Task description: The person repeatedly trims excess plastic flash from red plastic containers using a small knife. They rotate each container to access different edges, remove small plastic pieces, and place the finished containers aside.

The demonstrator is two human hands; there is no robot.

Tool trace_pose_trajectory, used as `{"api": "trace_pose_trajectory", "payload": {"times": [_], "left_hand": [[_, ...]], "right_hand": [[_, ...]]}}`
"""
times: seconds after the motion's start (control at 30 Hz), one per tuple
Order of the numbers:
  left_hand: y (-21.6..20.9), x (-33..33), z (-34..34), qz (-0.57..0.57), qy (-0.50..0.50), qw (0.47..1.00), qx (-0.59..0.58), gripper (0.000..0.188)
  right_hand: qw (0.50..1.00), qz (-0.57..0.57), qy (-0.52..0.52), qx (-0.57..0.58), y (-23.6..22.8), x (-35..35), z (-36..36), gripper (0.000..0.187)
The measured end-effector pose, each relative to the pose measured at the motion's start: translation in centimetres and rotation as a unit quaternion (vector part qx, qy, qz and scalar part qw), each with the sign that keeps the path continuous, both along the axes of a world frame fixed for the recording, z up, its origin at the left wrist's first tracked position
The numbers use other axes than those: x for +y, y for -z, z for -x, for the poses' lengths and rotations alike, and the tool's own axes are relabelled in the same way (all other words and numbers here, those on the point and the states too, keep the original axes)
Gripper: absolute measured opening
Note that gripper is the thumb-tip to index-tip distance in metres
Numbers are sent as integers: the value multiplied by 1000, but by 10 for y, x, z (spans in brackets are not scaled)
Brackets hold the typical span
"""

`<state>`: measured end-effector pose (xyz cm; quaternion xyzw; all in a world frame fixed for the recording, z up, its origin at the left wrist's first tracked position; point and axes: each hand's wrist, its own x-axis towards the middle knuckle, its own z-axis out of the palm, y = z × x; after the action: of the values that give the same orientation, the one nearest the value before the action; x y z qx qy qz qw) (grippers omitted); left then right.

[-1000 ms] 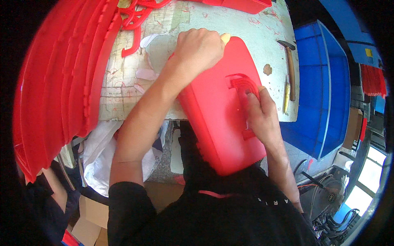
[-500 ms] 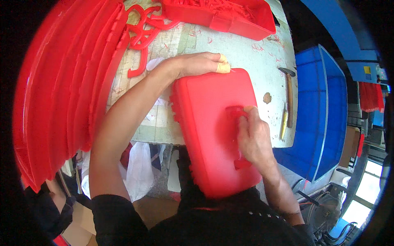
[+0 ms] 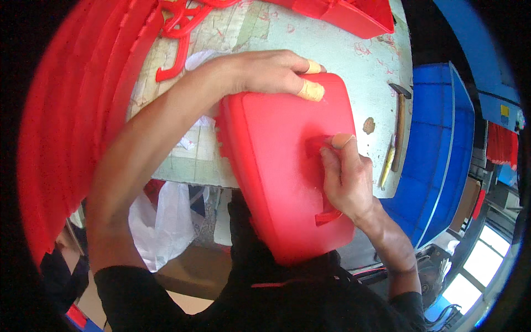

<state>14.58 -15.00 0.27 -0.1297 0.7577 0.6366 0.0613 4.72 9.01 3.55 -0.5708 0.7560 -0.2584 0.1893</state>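
A red plastic case (image 3: 287,116) with rounded corners leans from the table edge down toward my lap, its smooth face up. My left hand (image 3: 271,72) holds its far edge, with one taped finger lying on the face and another along the rim. Yellowish tape wraps those fingertips. On the right part of the face is a red handle (image 3: 327,217); my right hand (image 3: 348,177) is closed at it, thumb and taped forefinger pinching its far end. The fingers partly cover the handle.
Red shells (image 3: 77,110) stand stacked at the left. Loose red handles (image 3: 180,55) and a red bin (image 3: 354,19) lie at the back. On the right are a hammer (image 3: 401,122), a yellow-handled knife-like tool (image 3: 388,160) and a blue crate (image 3: 437,144). A white bag (image 3: 166,221) hangs below the table.
My left hand's fingers have slid further onto the case's face. My right forefinger has lifted and straightened at the handle's far end. The view has shifted slightly.
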Motion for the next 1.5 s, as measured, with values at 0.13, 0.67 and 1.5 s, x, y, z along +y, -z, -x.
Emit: {"api": "trace_pose_trajectory", "payload": {"times": [0.13,0.67,1.5], "left_hand": [[-6,-2,-1,-27,19,999,-18,68],[-7,3,-1,9,-18,1000,1,60],[-1,165,-90,484,-230,823,190,51]], "right_hand": [[1000,13,-21,-1,4,-4,3,20],[999,2,-36,-1,0,-12,2,16],[766,32,333,-548,66,233,-10,47]]}}
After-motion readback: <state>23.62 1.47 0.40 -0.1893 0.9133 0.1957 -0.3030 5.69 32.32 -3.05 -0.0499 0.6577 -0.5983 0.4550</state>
